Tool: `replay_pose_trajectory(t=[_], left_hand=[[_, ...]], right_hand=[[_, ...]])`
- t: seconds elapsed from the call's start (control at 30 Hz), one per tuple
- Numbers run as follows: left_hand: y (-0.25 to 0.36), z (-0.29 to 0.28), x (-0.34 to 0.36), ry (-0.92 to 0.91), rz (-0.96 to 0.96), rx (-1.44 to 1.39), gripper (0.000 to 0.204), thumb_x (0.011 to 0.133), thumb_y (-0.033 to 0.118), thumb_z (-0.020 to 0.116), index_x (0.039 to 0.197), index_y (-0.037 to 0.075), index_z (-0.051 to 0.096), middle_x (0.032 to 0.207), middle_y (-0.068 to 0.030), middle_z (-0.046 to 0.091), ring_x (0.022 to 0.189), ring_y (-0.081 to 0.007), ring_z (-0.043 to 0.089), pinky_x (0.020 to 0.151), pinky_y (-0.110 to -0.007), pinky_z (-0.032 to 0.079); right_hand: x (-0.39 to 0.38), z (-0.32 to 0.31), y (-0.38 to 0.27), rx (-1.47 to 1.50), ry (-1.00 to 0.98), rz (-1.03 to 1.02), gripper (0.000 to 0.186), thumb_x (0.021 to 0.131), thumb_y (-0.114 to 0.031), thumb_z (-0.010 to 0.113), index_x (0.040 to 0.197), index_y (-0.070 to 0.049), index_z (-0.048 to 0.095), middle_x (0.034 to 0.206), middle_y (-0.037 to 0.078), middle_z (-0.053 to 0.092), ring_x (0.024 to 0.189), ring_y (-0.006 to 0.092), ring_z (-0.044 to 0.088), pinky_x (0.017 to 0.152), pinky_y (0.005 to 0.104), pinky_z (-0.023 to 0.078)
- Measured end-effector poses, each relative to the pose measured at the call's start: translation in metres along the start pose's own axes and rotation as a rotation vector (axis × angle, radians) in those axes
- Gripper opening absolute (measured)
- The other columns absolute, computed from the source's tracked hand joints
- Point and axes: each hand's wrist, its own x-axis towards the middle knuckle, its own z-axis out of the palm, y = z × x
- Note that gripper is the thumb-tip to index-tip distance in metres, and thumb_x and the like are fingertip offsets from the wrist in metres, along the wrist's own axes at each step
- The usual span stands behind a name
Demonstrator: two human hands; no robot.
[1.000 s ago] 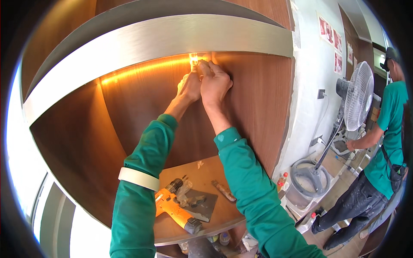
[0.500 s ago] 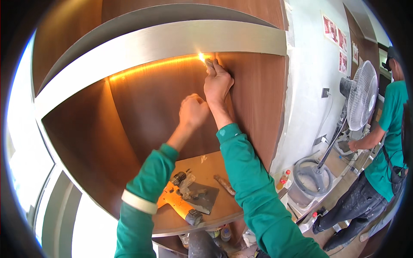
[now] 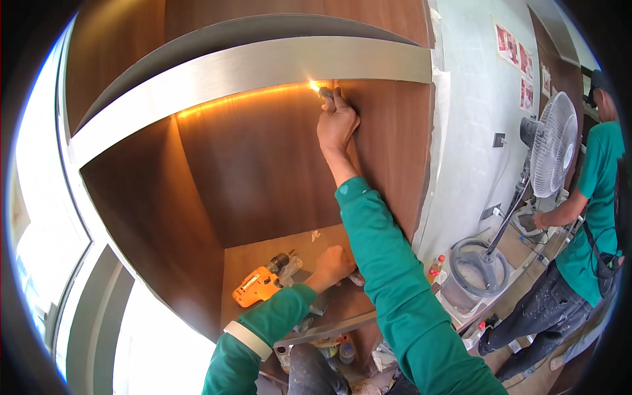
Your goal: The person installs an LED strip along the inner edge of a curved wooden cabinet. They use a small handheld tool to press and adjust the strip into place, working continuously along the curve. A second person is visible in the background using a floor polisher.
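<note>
My right hand (image 3: 338, 125) is raised inside the wooden cabinet (image 3: 257, 164), its fingers closed on the end of the glowing light strip (image 3: 237, 101) under the metal band (image 3: 368, 59), where one bright spot shines. My left hand (image 3: 332, 263) is low on the shelf (image 3: 241, 255), fingers curled beside a long narrow tool (image 3: 356, 280), which it partly covers; whether it grips it I cannot make out. An orange and black drill (image 3: 257, 288) lies left of that hand, with crumpled clear plastic and a dark flat piece partly behind my left arm.
To the right are a white wall (image 3: 461, 164), a standing fan (image 3: 550, 145), a bucket (image 3: 464, 283), small bottles (image 3: 436, 266) and a co-worker in a green shirt (image 3: 596, 204). A bright window (image 3: 46, 230) is on the left; assorted items lie below the shelf.
My left hand has left the light strip and dropped to the shelf beside the narrow tool. My right hand stays at the strip. The drill appears further left.
</note>
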Motion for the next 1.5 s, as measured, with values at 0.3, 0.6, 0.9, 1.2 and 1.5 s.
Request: replay_pose_trajectory(t=[0.3,0.6,0.9,1.2,1.5], left_hand=[[0.016,-0.055,0.015,0.324,-0.002,-0.641,0.021,0.086,0.013,0.060,0.077,-0.006,0.059,0.057,-0.0143,0.059,0.046,-0.0234,0.062,0.039,-0.035,0.048],[0.081,-0.219,0.054,0.573,0.429,-0.573,0.021,0.095,0.019,0.056,0.093,-0.001,0.063,0.073,-0.0084,0.067,0.049,-0.0137,0.059,0.039,-0.028,0.044],[0.097,-0.247,0.131,0.925,0.471,-0.214,0.032,0.088,0.029,0.058,0.090,-0.002,0.067,0.072,-0.0183,0.067,0.069,-0.0272,0.066,0.068,-0.040,0.050],[0.111,-0.237,0.138,0.893,0.512,-0.391,0.030,0.083,0.022,0.052,0.079,-0.003,0.066,0.068,-0.0206,0.066,0.065,-0.0299,0.064,0.064,-0.041,0.049],[0.116,-0.223,0.141,0.993,0.494,-0.343,0.029,0.084,0.019,0.050,0.079,-0.005,0.066,0.067,-0.0228,0.066,0.065,-0.0327,0.068,0.065,-0.044,0.051]], right_hand=[[0.002,0.000,0.010,-0.097,-0.039,0.020,0.029,0.092,-0.008,0.059,0.119,0.000,0.068,0.086,0.013,0.074,0.075,0.0206,0.071,0.074,0.0319,0.052],[0.001,0.002,0.004,0.160,0.022,-0.019,0.023,0.084,0.005,0.062,0.104,-0.002,0.070,0.100,0.016,0.070,0.092,0.0361,0.068,0.078,0.0398,0.053],[0.000,0.003,0.009,0.148,0.040,-0.076,0.023,0.085,0.005,0.062,0.106,0.000,0.070,0.103,0.017,0.070,0.094,0.0348,0.068,0.081,0.0383,0.054],[-0.001,0.000,0.006,0.158,0.045,-0.052,0.023,0.086,0.002,0.064,0.108,0.000,0.071,0.102,0.019,0.070,0.092,0.0344,0.069,0.079,0.0383,0.054],[-0.001,0.003,0.008,0.134,0.027,-0.071,0.021,0.086,0.002,0.062,0.105,0.001,0.070,0.104,0.018,0.070,0.092,0.0341,0.069,0.080,0.0389,0.055]])
